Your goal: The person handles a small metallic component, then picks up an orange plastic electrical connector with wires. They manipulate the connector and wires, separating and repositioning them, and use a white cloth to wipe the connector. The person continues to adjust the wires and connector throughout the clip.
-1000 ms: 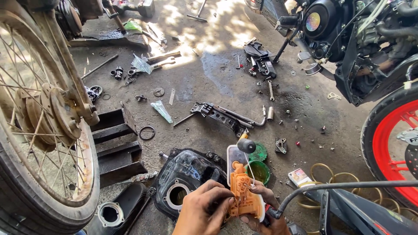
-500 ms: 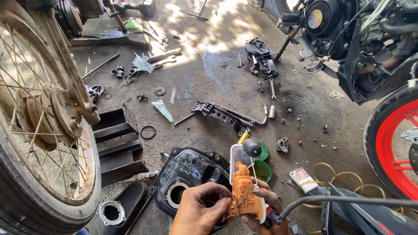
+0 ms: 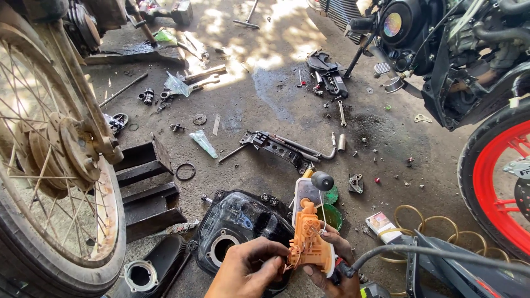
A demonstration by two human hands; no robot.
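Both hands close on the orange pump assembly point(image 3: 309, 243): right hand point(image 3: 331, 267) cradles it from below, left hand point(image 3: 245, 270) pinches its nine-o'clock side, steadying it above the black tank point(image 3: 237, 221).

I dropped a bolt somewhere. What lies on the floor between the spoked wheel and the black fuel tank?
In the head view, stacked dark metal bars lie between the spoked wheel and black fuel tank, with a black rubber ring nearby.

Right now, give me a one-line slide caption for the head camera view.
Both hands, left hand and right hand, hold an orange-and-white plastic pump assembly above a black fuel tank.
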